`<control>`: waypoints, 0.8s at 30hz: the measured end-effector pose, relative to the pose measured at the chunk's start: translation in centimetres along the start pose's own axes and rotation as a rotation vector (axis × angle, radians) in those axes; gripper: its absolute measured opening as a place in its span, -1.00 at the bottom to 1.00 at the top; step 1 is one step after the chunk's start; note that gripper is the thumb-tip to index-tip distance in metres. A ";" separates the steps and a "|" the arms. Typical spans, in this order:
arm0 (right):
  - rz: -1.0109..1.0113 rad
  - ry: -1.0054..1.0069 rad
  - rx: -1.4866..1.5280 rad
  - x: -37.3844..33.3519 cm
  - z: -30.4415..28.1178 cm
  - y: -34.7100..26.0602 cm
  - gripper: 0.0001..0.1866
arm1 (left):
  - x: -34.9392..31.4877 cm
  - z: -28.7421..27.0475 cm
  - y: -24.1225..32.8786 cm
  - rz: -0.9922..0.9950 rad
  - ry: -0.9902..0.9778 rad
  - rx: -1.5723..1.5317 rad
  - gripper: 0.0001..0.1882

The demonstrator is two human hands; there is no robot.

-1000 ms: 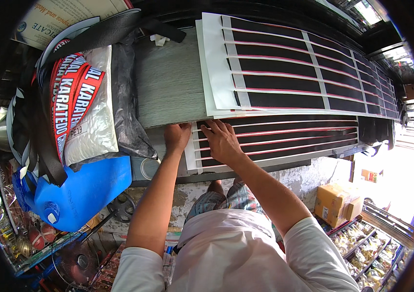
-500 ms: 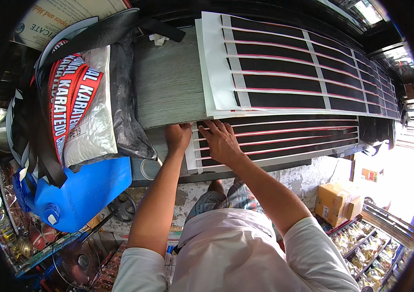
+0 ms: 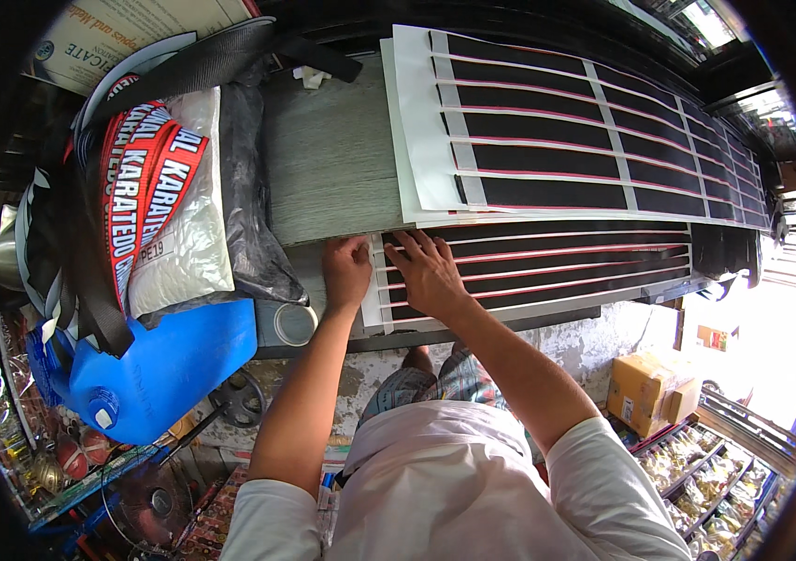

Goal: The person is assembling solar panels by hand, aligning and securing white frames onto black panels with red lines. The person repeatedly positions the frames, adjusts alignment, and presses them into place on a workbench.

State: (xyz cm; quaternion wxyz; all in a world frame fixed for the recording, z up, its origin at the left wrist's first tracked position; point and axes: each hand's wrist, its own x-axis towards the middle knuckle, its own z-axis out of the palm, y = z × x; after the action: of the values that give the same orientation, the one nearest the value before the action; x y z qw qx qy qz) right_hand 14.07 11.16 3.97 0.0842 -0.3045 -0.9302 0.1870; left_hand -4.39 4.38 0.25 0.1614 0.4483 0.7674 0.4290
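Note:
A sheet with black bands and thin red and white stripes (image 3: 566,264) lies on the lower grey surface in front of me. At its white left margin my left hand (image 3: 347,273) is closed, its fingertips bunched near the sheet's far corner. What they pinch, if anything, is hidden. Just to the right, my right hand (image 3: 428,279) rests on the sheet's left end with its fingers stretched out and slightly apart. Left of my left forearm lies a roll of pale tape (image 3: 296,324).
Larger black-striped sheets on white backing (image 3: 547,140) lie on the raised grey board (image 3: 323,159) beyond my hands. To the left are a plastic-wrapped package (image 3: 178,262), printed red straps (image 3: 145,178) and a blue jug (image 3: 169,374). A cardboard box (image 3: 652,391) stands at lower right.
The view has shifted slightly, and the tape roll shows more fully beside my left forearm. My left hand's fingers have moved a little; my right hand stays on the sheet.

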 end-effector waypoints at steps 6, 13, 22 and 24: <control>0.003 0.033 0.004 -0.3 0.5 0.2 -0.32 | -1.2 1.5 1.0 0.027 0.062 0.089 -0.77; 0.009 -0.047 0.003 -0.2 0.7 0.2 -0.31 | 0.7 2.6 0.4 -0.729 0.019 -0.426 -0.74; -0.010 0.010 0.009 -0.3 0.6 0.4 -0.30 | 3.8 2.5 1.6 -0.557 -0.150 0.219 -0.60; -0.016 -0.001 0.001 -0.2 0.6 0.5 -0.30 | 4.2 2.6 1.2 -0.639 -0.210 0.191 -0.54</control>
State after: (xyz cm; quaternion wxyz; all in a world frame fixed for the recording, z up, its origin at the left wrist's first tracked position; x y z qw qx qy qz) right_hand 14.35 11.18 3.25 0.0853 -0.2970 -0.9325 0.1868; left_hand -4.38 9.46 0.23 0.3229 0.2401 0.8849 0.2345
